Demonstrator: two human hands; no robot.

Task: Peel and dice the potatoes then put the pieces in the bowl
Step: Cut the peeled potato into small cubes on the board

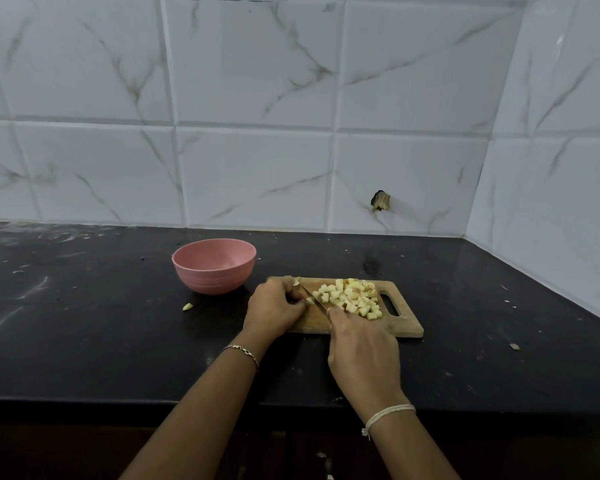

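On the black table (84, 341), the pink bowl (208, 280) stood just left of the wooden cutting board (407, 325), where the left hand (274, 308) curled its fingers over a potato piece (296, 281), the right hand (361, 344) wrapped its fingers round the knife (314, 300), and the diced potato (355, 299) lay piled toward the right.

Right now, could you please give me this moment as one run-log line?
step: dicing; left hand: holds potato piece on cutting board; right hand: grips knife; diced potato: piled on board; pink bowl: empty
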